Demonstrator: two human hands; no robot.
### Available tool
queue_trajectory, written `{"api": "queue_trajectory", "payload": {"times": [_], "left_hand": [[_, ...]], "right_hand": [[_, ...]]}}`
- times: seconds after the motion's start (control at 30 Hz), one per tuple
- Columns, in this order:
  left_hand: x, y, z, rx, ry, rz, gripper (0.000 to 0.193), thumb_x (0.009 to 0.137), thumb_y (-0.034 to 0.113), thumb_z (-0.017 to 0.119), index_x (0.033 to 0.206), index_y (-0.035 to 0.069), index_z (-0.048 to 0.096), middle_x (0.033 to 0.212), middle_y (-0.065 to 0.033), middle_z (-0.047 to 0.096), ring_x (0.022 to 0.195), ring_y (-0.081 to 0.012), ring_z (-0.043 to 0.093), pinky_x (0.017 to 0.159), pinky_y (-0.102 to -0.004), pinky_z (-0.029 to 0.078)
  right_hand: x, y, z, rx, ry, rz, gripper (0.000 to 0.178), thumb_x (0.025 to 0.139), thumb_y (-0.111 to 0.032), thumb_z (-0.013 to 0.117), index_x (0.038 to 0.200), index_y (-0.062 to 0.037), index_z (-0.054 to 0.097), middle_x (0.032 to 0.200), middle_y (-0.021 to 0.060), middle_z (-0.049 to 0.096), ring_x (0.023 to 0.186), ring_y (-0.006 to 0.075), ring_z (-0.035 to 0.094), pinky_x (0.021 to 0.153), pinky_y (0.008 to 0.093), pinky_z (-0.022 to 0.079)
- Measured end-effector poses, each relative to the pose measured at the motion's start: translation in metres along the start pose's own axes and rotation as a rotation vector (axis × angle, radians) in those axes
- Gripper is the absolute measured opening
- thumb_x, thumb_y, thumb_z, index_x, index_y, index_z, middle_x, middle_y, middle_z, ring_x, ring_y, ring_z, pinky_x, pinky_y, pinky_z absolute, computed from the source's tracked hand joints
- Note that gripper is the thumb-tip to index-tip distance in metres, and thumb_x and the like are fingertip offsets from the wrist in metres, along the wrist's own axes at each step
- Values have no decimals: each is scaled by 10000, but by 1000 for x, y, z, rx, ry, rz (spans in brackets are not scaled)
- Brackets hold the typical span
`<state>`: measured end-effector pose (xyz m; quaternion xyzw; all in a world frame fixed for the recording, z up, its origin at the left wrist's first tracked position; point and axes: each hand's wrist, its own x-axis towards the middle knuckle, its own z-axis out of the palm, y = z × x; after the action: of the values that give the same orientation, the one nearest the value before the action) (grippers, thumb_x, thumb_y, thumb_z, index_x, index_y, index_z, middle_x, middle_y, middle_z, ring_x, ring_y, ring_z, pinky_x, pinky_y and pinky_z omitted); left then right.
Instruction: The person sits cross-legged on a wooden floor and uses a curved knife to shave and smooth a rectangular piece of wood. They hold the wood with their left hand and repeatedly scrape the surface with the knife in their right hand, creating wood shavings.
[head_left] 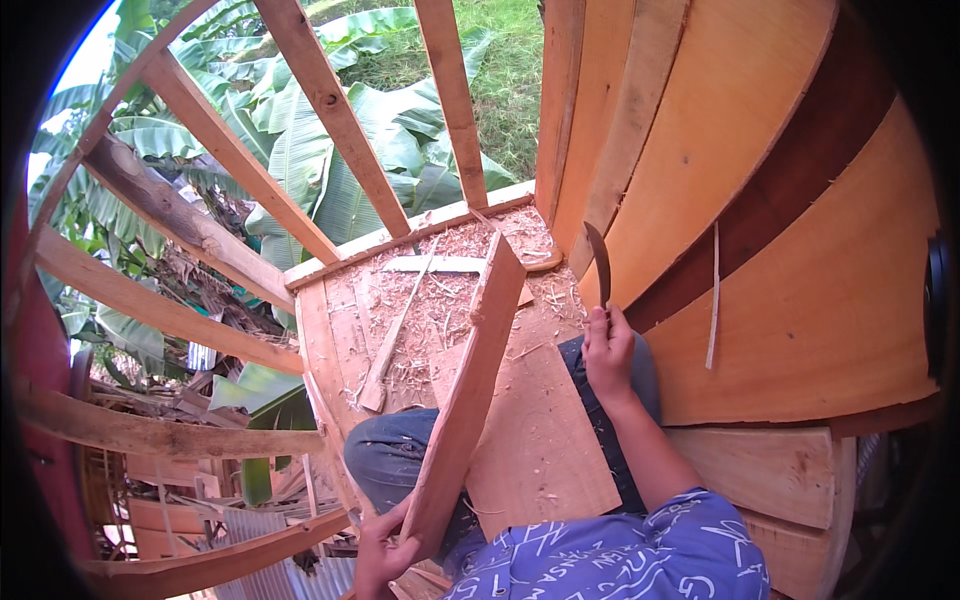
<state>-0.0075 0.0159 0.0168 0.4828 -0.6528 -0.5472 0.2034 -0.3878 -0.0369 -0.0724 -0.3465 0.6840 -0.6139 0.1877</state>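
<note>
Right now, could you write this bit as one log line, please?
left hand: holding thick plank, near end | right hand: holding curved knife | wood shavings: scattered ahead

Thick brown plank (463,400), slanting far-right, near end in your left hand (382,550); dark, curved knife (602,264), blade pointing far, in your right hand (608,350).

Plank (465,395): pinkish tan, with a browner knot on its edge. Right of plank: board (545,440), lighter orange-tan; knife (601,265), blade dark brown; wall (735,105), orange-tan, crossed by one dark red-brown band (775,195). Nearer than plank: shirt (600,560), violet-blue, white lettering and line print. Both sides of plank: jeans (388,450), faded grey-blue. Left of plank: shavings (458,300), cream to pinkish; posts (335,108), tan, one mottled dark brown. Beyond plank: leaves (345,200), green, paler midribs; grass (510,100), yellow-green.
</note>
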Motion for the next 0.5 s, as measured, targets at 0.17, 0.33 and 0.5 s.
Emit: {"api": "queue_trajectory", "payload": {"times": [0.17, 0.33, 0.5], "left_hand": [[1, 6, 6, 0, 44, -10, 604, 665, 21, 545, 1264, -49, 577, 1062, -177, 702, 996, -191, 665, 895, -301, 508], [-2, 8, 13, 28, 64, 14, 591, 662, 22, 549, 1247, -47, 592, 1071, -180, 701, 981, -194, 676, 887, -305, 515], [-3, 9, 18, 107, 60, 51, 592, 654, 12, 571, 1244, -32, 603, 1050, -202, 703, 966, -227, 692, 871, -310, 521]], "right_hand": [[-27, -33, -16, -196, -298, -208, 280, 914, -271, 632, 836, -8, 574, 526, 101, 502, 470, 197, 532, 474, 343, 401], [-59, -35, -12, -199, -544, -164, 298, 892, -300, 653, 794, -27, 585, 564, 143, 563, 537, 317, 617, 505, 382, 465], [-69, -37, 4, -273, -603, -293, 332, 872, -324, 672, 754, -23, 594, 586, 160, 573, 538, 334, 610, 505, 405, 473]]}}
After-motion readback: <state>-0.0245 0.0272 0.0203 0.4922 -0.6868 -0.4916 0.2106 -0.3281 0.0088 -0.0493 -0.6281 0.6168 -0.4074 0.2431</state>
